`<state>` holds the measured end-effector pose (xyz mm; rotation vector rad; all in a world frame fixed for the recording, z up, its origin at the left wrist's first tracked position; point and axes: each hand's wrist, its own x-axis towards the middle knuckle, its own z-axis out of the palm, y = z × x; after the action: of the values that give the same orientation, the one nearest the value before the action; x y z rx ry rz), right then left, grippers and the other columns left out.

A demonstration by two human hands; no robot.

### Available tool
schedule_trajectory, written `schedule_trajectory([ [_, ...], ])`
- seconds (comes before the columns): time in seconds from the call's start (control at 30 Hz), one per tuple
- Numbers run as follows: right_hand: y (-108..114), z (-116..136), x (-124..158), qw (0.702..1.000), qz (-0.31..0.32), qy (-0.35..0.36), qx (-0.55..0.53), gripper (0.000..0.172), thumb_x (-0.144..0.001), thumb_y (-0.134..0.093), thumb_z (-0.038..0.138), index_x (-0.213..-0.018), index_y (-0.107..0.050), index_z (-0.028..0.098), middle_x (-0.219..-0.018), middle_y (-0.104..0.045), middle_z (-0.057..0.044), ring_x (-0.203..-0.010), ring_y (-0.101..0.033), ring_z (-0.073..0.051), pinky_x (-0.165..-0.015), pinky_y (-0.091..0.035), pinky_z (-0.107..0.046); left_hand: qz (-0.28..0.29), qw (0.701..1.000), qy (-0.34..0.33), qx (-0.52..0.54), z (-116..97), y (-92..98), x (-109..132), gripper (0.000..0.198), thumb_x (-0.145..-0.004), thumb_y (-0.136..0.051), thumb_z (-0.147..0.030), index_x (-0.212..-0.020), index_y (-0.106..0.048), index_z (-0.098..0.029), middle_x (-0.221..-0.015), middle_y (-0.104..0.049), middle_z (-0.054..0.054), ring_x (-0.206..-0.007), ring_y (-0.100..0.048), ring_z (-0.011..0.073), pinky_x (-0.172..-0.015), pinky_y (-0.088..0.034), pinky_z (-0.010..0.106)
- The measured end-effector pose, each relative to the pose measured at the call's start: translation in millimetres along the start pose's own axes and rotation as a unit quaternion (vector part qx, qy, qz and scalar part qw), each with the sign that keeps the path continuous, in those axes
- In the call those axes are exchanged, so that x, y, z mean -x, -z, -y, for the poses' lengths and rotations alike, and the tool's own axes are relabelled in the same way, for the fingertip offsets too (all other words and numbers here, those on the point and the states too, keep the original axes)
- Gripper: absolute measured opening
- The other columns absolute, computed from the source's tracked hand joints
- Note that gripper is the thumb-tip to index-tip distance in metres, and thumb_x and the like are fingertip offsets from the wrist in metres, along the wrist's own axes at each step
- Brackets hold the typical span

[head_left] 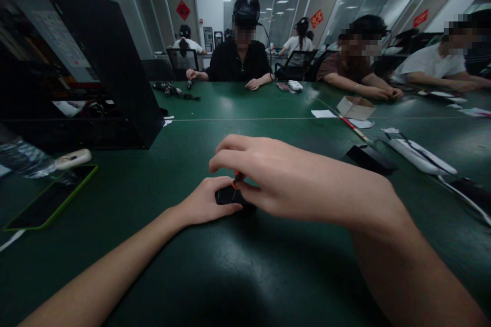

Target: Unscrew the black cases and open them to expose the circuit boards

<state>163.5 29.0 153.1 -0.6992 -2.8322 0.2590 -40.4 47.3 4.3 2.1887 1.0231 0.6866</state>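
A small dark box-like object (226, 195) lies on the green table in front of me, its right part hidden under my right hand. My left hand (207, 200) grips it from the left, thumb along the near side and fingers along the far side. Above it, my right hand (264, 168) is closed around a screwdriver (238, 179) with an orange and black handle. The screwdriver points down, and its thin shaft reaches the top of the dark object. Whether the tip sits in a screw is too small to tell.
A black computer case (126, 76) stands at the left. Near it are a green-edged phone (53, 199) and a plastic bottle (26, 158). To the right lie a black box (370, 158), a white power strip (422, 156) and a cardboard box (356, 108). Several people sit beyond.
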Motion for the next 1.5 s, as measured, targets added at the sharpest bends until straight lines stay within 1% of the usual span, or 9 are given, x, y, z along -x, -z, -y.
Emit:
schedule_trajectory([
  [0.2,-4,2,-3,0.998,-0.013,-0.039,0.044,0.013,-0.098,-0.055,0.02,-0.102,-0.066,0.015,-0.092,-0.067,-0.006,-0.08,-0.058,-0.016,-0.069,-0.037,-0.029,0.003,1.0,-0.013,0.016,-2,0.5,0,0.032,-0.083,-0.077,-0.037,-0.109,-0.071,-0.02,-0.112,-0.076,0.006,-0.103,-0.07,0.0276,-0.092,-0.055,0.038],
  [0.4,-8,-2,-2,0.999,-0.041,-0.011,0.034,0.022,-0.088,-0.063,0.01,-0.108,-0.066,0.017,-0.111,-0.065,-0.008,-0.086,-0.059,-0.016,-0.071,-0.039,-0.027,-0.003,1.0,0.001,0.002,2,-1.2,1,0.033,-0.081,-0.078,-0.043,-0.1,-0.071,-0.016,-0.1,-0.076,0.006,-0.094,-0.071,0.0269,-0.084,-0.056,0.036],
  [0.57,-8,2,-3,0.997,-0.032,-0.046,0.062,0.01,-0.09,-0.06,0.012,-0.096,-0.067,0.015,-0.099,-0.065,-0.008,-0.078,-0.056,-0.015,-0.066,-0.036,-0.028,0.001,1.0,-0.002,0.021,2,-2.1,2,0.035,-0.083,-0.077,-0.041,-0.108,-0.071,-0.018,-0.111,-0.075,0.007,-0.103,-0.07,0.0279,-0.09,-0.055,0.037],
  [0.7,-9,-1,-1,0.998,-0.031,-0.017,0.058,0.019,-0.086,-0.063,0.008,-0.102,-0.068,0.017,-0.108,-0.065,-0.007,-0.08,-0.057,-0.014,-0.066,-0.037,-0.027,-0.004,1.0,-0.002,0.003,3,-2.6,1,0.036,-0.082,-0.078,-0.043,-0.107,-0.071,-0.018,-0.108,-0.076,0.007,-0.101,-0.07,0.0281,-0.09,-0.055,0.039],
  [0.8,-11,-5,2,0.998,-0.029,-0.012,0.055,0.026,-0.083,-0.067,0.009,-0.107,-0.068,0.019,-0.115,-0.064,-0.008,-0.082,-0.059,-0.014,-0.067,-0.039,-0.027,-0.009,1.0,-0.019,-0.005,4,-3.1,2,0.036,-0.082,-0.077,-0.044,-0.107,-0.071,-0.019,-0.107,-0.076,0.007,-0.1,-0.07,0.0276,-0.09,-0.054,0.038],
  [0.97,-14,-8,3,0.995,-0.031,-0.036,0.086,0.011,-0.088,-0.064,0.015,-0.097,-0.069,0.018,-0.098,-0.066,-0.006,-0.072,-0.056,-0.014,-0.062,-0.036,-0.028,-0.021,0.997,-0.074,-0.009,3,-4.7,5,0.03,-0.086,-0.073,-0.039,-0.109,-0.07,-0.02,-0.108,-0.075,0.007,-0.098,-0.071,0.0249,-0.091,-0.054,0.036],
  [1.13,-12,-2,2,0.998,-0.03,-0.009,0.06,0.019,-0.084,-0.062,0.005,-0.096,-0.069,0.018,-0.105,-0.068,-0.006,-0.079,-0.06,-0.014,-0.066,-0.038,-0.026,-0.044,0.99,-0.118,-0.057,1,-6.3,8,0.027,-0.085,-0.068,-0.034,-0.107,-0.067,-0.018,-0.105,-0.075,0.009,-0.098,-0.07,0.0269,-0.088,-0.054,0.038],
  [1.33,-14,-4,11,0.994,0.006,-0.07,0.081,0.01,-0.087,-0.064,0.015,-0.083,-0.072,0.019,-0.075,-0.066,-0.002,-0.06,-0.053,-0.013,-0.057,-0.032,-0.029,-0.051,0.978,-0.147,-0.139,-4,-7.3,8,0.031,-0.08,-0.071,-0.033,-0.108,-0.067,-0.019,-0.111,-0.075,0.01,-0.101,-0.068,0.0291,-0.089,-0.049,0.042],
  [1.5,-20,-14,26,0.99,0.05,-0.105,0.078,0.016,-0.085,-0.063,0.017,-0.073,-0.072,0.022,-0.063,-0.063,0.0,-0.049,-0.048,-0.011,-0.051,-0.028,-0.03,-0.038,0.982,-0.1,-0.153,-5,-12.7,6,0.036,-0.088,-0.071,-0.047,-0.111,-0.069,-0.02,-0.11,-0.076,0.008,-0.099,-0.07,0.0271,-0.085,-0.049,0.04],
])
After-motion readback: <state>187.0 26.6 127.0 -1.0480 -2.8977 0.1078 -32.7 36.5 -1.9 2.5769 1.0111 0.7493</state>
